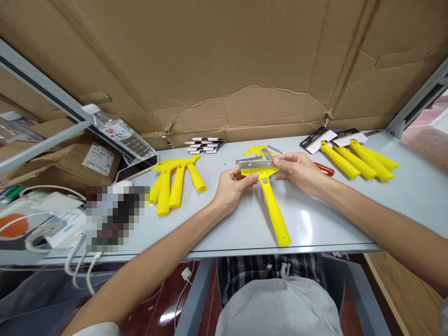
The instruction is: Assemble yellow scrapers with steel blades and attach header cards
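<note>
A yellow scraper handle points down toward the table's front edge, its wide head raised between my hands. My left hand pinches the left end of that head, thumb on top. Along the head lies a flat metal plate with small holes. My right hand grips the plate's right end between thumb and fingers. Just behind are a yellow piece and more metal strips. A red screwdriver handle is partly hidden behind my right hand.
Yellow handles lie in a group at the left, others at the right with black-and-white cards. Folded cards rest at the back. A phone, a water bottle and white cables are far left. Cardboard stands behind.
</note>
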A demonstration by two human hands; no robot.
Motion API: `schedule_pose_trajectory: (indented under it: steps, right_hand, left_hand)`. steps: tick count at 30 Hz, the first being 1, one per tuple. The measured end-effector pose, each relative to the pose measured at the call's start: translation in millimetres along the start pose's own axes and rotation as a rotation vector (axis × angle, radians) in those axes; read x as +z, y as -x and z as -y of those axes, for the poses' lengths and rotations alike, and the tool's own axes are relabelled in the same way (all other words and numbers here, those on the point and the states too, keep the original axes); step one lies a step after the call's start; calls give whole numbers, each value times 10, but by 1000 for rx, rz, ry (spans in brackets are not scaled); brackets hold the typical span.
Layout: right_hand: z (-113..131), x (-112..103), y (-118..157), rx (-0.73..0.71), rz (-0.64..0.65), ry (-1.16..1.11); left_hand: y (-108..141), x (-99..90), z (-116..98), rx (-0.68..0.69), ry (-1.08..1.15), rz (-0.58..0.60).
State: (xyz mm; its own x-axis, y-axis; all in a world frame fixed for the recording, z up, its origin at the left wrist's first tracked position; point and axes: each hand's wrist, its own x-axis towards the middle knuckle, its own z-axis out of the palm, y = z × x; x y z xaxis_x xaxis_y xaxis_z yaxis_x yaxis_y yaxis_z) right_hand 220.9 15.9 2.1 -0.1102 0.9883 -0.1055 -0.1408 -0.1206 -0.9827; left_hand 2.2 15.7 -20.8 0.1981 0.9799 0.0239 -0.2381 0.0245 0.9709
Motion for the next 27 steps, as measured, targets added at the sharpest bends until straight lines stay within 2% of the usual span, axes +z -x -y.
schedule_pose_trajectory:
  steps: [5, 9, 14, 18, 23, 27]
  right_hand:
    - [-32, 59, 16, -16, -57, 141]
    - [-9, 138, 50, 45, -61, 124]
    - [62, 199, 109, 12, -99, 112]
    - [47, 191, 108, 6, -72, 84]
    - [-13, 179, 91, -34, -4, 34]
    - [-5, 177, 97, 35, 41, -22]
  left_hand:
    - [-4, -19, 42, 14, -21, 1]
    - [-2, -13, 68, 18, -18, 16]
    - [-3, 33, 51, -35, 39, -23]
    - [-6, 57, 14, -91, 66, -92]
    - [1, 44, -18, -61, 12, -111]
    - [7, 35, -29, -41, 0, -111]
